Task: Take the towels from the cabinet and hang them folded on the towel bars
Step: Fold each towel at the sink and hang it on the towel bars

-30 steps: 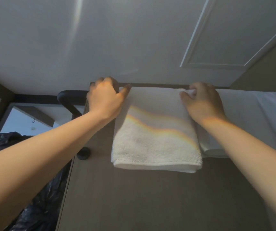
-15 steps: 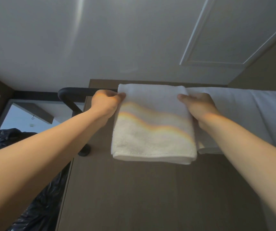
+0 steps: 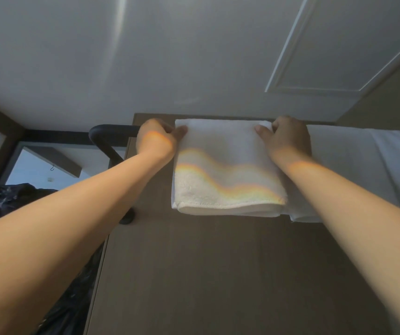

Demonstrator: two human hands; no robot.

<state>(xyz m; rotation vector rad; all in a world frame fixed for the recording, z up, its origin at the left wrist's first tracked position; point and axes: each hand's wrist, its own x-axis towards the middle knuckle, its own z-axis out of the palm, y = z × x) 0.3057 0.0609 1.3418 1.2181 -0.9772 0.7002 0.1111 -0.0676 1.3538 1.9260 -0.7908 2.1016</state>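
A folded white towel (image 3: 225,170) hangs over a black towel bar (image 3: 112,131) fixed high on a brown wall panel. My left hand (image 3: 156,139) grips the towel's upper left corner where it meets the bar. At the upper right corner, my right hand (image 3: 288,139) pinches the towel with thumb in front and fingers curled over the top. A band of rainbow light crosses the towel and both wrists. Most of the bar is hidden under the towels.
A second white towel (image 3: 353,165) hangs on the same bar to the right, touching the first. The bar's black bracket foot (image 3: 126,217) meets the brown panel (image 3: 218,274) at lower left. Dark black plastic (image 3: 12,199) lies at far left. White ceiling above.
The view has tilted, and both hands shifted on the towel's top corners, drawing it slightly along the bar; the towel stays draped over the bar.
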